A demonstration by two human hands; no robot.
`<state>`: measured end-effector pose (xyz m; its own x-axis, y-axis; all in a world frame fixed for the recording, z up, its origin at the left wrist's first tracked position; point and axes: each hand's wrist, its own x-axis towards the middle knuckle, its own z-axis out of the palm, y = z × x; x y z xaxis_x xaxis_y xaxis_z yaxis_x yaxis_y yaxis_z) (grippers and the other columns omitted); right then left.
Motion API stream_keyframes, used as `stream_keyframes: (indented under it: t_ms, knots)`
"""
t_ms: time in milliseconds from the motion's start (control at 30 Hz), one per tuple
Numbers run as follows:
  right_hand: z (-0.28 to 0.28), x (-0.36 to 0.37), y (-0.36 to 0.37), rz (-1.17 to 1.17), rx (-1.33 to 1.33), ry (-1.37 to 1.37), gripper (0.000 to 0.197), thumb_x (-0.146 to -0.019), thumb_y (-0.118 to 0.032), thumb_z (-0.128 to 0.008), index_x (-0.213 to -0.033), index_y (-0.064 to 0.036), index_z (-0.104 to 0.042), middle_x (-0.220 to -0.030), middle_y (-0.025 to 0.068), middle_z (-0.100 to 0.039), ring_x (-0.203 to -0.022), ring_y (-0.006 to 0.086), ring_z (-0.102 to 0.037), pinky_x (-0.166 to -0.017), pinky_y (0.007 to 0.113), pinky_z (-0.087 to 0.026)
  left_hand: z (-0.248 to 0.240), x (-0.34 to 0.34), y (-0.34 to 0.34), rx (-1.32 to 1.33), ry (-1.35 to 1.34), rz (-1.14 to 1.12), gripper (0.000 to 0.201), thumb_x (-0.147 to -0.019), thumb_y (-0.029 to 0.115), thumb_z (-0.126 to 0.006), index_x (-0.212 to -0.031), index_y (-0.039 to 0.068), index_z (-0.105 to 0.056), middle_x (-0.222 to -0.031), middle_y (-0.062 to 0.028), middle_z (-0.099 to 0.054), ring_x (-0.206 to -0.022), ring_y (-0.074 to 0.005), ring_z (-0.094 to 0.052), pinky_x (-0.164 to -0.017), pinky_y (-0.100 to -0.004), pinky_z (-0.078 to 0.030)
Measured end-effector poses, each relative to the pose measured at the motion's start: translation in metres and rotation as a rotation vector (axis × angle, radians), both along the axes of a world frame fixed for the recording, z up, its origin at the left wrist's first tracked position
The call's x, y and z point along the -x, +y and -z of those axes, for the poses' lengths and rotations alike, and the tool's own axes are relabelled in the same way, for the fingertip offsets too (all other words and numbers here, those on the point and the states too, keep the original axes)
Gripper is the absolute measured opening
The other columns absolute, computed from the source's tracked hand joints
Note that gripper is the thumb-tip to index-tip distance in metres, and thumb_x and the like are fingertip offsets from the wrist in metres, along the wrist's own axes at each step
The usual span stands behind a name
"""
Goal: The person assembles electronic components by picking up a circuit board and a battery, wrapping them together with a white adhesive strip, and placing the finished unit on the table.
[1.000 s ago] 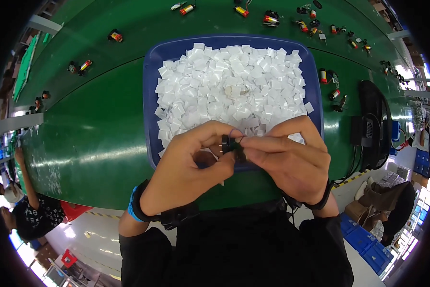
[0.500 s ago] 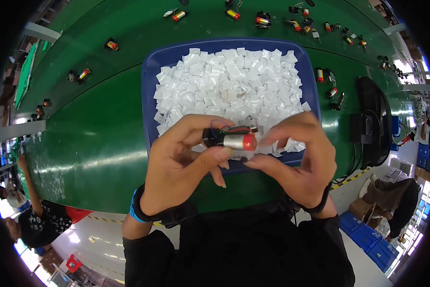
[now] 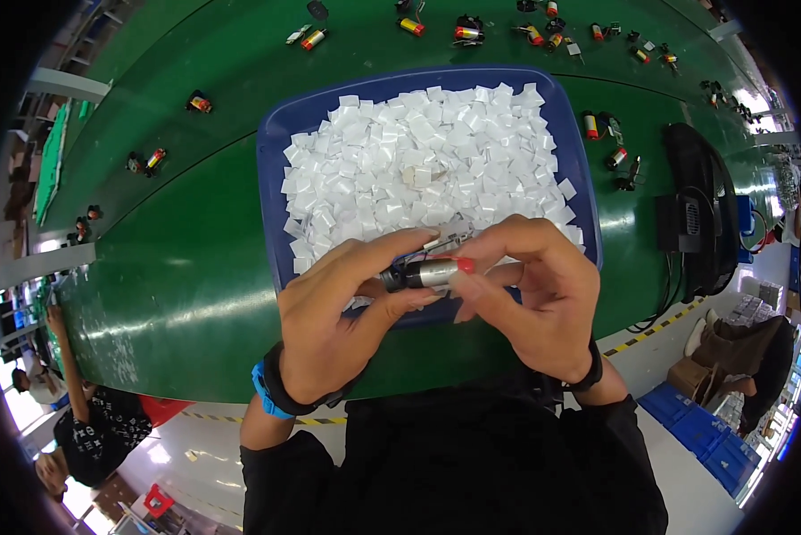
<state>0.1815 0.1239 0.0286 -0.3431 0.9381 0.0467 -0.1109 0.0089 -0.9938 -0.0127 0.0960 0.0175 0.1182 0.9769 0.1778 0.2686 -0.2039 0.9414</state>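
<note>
A green table [image 3: 177, 259] filled most of the frame, its edges bent by the wide lens and its left side glossy with reflected light. A blue tub [image 3: 274, 192] stood at the centre, heaped with small white squares [image 3: 374, 169].

Below the centre, over the tub's near edge, both hands met at a cell [image 3: 436, 273], a small cylinder lying nearly level, black at its left end, silver along the middle and red at its right end. The left hand [image 3: 329, 308] grasped the black end between thumb and fingers. The right hand [image 3: 548, 299] had its thumb against the red end; whether it pinched the cell could not be told, as its fingertips were hidden.

More cells with black fittings [image 3: 313, 39] were scattered along the top of the frame and down its upper right. A black box [image 3: 680, 223] with cables sat at the right.

Pale floor [image 3: 623, 370] showed along the bottom, crossed by yellow-and-black tape [image 3: 659, 327]. Another person [image 3: 102, 437] in a patterned black shirt was at lower left, reaching toward the table. Blue crates [image 3: 704, 437] stood at lower right, below a second seated figure [image 3: 764, 374], partly lost in the dark rim.

The thin wires and clear bits above the held cell were hard to make out, and the farthest fittings at upper right were too small to tell apart.
</note>
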Motion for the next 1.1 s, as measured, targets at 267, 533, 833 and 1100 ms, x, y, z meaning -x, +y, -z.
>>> stream_keyframes:
  t_ms: [267,533,833,1100]
  knots:
    - [0.011,0.004,-0.001,0.03,0.089,0.246,0.019,-0.091,0.006,-0.059,-0.107,0.0042,-0.049,-0.094,0.0145,-0.061,-0.072,0.022,-0.069,-0.065,0.03,-0.059,0.0,-0.006,0.007,-0.316,0.223,0.016,0.046,-0.071,-0.003,-0.078,-0.115,-0.001,-0.065,-0.111,-0.0152,-0.069,-0.071,-0.0179,-0.064,-0.059,-0.0245,-0.052]
    - [0.013,0.009,-0.006,0.031,0.113,0.266,0.027,-0.092,0.005,-0.058,-0.116,0.0038,-0.046,-0.095,0.0143,-0.062,-0.073,0.0216,-0.069,-0.065,0.03,-0.058,-0.006,-0.003,0.008,-0.424,0.358,0.056,0.04,-0.076,-0.006,-0.074,-0.114,-0.003,-0.063,-0.109,-0.0153,-0.069,-0.081,-0.0185,-0.067,-0.062,-0.0253,-0.054]
    - [-0.002,-0.009,0.011,-0.123,-0.446,-0.255,0.042,-0.076,0.003,-0.077,-0.116,0.0017,-0.061,-0.089,0.0115,-0.066,-0.071,0.0169,-0.067,-0.06,0.027,-0.053,-0.026,0.0,0.006,0.628,-0.662,0.07,0.023,-0.091,0.004,-0.065,-0.111,-0.005,-0.059,-0.1,-0.0107,-0.064,-0.075,-0.01,-0.062,-0.053,-0.0209,-0.054]
    - [0.001,-0.014,0.008,-0.114,-0.664,-0.316,0.045,-0.07,0.001,-0.082,-0.112,-0.0018,-0.067,-0.086,0.0076,-0.067,-0.071,0.0163,-0.065,-0.063,0.026,-0.052,-0.037,0.012,0.015,0.685,-0.406,0.224,0.02,-0.089,0.008,-0.069,-0.104,-0.002,-0.061,-0.089,-0.0069,-0.063,-0.061,-0.0084,-0.057,-0.047,-0.0194,-0.048]
